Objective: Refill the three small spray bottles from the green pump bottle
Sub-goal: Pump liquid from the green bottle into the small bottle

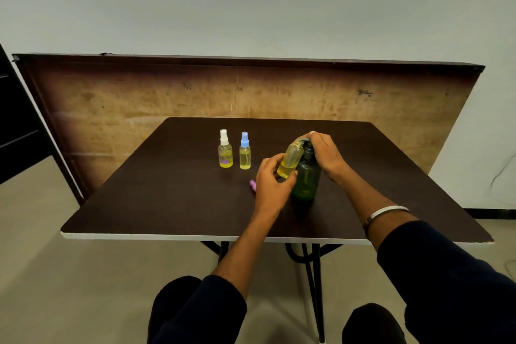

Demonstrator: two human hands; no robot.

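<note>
Left hand [272,180] curled round an uncapped small bottle [290,160], thumb and fingers pinching its lower half, holding it tilted with the open neck leaned up against the spout of the green pump bottle [306,176]. About a third full of yellow liquid, pooled at the low end. Right hand [325,154] lying over the pump head, fingers bent down across the top and pressing on it; pump head itself mostly hidden beneath the hand. Green pump bottle standing upright on the dark table [173,190], right of centre, just beside the left hand. No brand, label or writing readable on any bottle; a faint mark low on the green one, too small to make out. Further back and to the left, two more spray bottles standing upright side by side, close but apart: white-capped bottle [225,148] with yellow liquid low in it and a purple patch near the base, and blue-capped bottle [245,151] with yellow liquid reaching higher. Purple cap [253,185] lying on the table just left of the left hand, partly hidden behind it. Pale bangle [388,212] on the right wrist, dark sleeves [446,274] on both arms. Worn brown board [251,92] upright behind the table, against a pale wall.
</note>
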